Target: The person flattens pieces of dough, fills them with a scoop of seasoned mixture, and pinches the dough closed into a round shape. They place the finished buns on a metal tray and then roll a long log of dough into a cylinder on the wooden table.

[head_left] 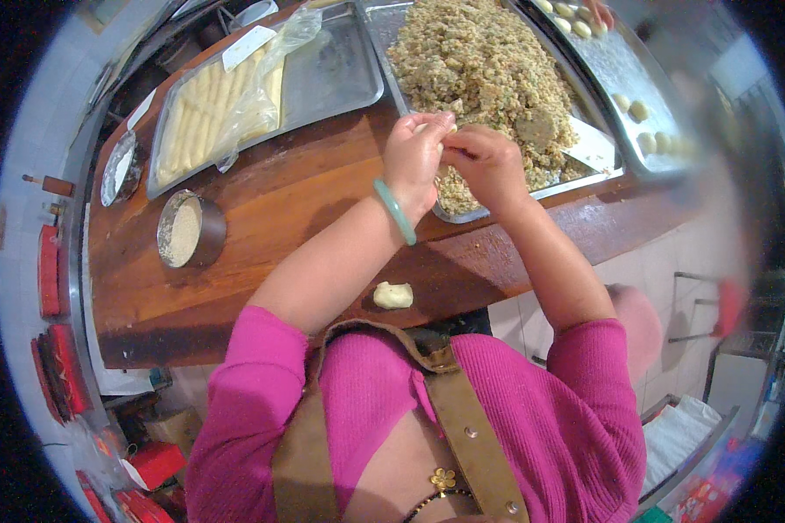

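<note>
My left hand (412,155), with a green bangle on its wrist, is closed round a small pale dough piece (450,131) that mostly hides behind the fingers. Against it my right hand (490,164) pinches at the dough's edge, fingertips together. Both hands meet over the near edge of a metal tray heaped with crumbly chopped filling (480,61). Close to my body, a single lump of pale dough (393,295) lies on the wooden table (296,209).
Long dough strips (209,113) lie partly under plastic on a metal tray (344,74) at the far left. A round tin of pale crumbs (183,231) stands nearer. At right, another tray (624,70) bears several dough balls; another person's hand (598,12) reaches over it.
</note>
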`<control>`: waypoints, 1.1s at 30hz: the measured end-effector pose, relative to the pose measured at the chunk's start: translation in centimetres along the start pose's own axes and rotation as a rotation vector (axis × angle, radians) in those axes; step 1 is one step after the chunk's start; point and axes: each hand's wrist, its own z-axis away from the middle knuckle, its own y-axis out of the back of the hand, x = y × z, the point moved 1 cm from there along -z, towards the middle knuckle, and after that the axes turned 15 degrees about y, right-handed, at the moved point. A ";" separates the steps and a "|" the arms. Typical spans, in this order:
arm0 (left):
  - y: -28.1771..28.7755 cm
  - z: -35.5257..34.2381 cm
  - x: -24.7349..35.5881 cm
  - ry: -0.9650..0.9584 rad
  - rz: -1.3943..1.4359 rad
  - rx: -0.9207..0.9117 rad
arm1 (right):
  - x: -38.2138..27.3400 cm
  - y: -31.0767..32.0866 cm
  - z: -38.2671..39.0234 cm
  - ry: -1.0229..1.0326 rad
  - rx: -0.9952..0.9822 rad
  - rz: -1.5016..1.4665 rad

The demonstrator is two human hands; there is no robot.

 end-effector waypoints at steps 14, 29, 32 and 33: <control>1.7 -1.9 -0.2 0.155 0.091 -0.106 | -0.5 -0.1 -0.2 -0.181 -0.027 -0.079; 2.4 -1.1 -0.7 0.449 0.191 -0.472 | 1.0 -0.7 1.1 -0.443 -0.127 -0.521; 2.5 -1.1 -0.8 0.416 0.101 -0.493 | 0.4 -0.7 1.1 -0.420 -0.124 -0.510; 2.6 -0.8 -0.6 0.400 0.078 -0.525 | 0.0 -0.5 0.9 -0.418 -0.141 -0.469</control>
